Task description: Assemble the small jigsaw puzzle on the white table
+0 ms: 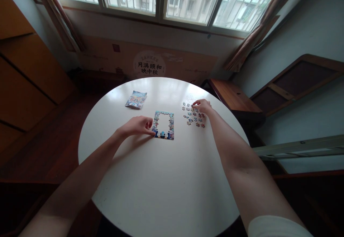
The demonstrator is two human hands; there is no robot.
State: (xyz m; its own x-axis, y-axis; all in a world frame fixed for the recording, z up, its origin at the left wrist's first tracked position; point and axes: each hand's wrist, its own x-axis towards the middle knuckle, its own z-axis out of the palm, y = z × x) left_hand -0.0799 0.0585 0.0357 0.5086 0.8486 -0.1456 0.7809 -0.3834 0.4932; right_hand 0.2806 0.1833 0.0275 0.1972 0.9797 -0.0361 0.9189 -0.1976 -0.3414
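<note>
A jigsaw puzzle (172, 124) lies flat on the white round table (161, 179), with its outer border assembled and a white opening in the middle. My left hand (138, 126) rests at the border's left side, fingers curled and thumb against the lower left corner. To the right, loose puzzle pieces (189, 114) are spread in loose rows. Above their upper part, my right hand (202, 105) pinches with thumb and forefinger at one piece, which the fingertips partly hide.
A colourful printed packet (136, 99) lies at the table's far left. Beyond the table's right edge stands a wooden bench or low table (232, 95). Windows (188, 0) and a printed cardboard panel (172, 59) are behind the table.
</note>
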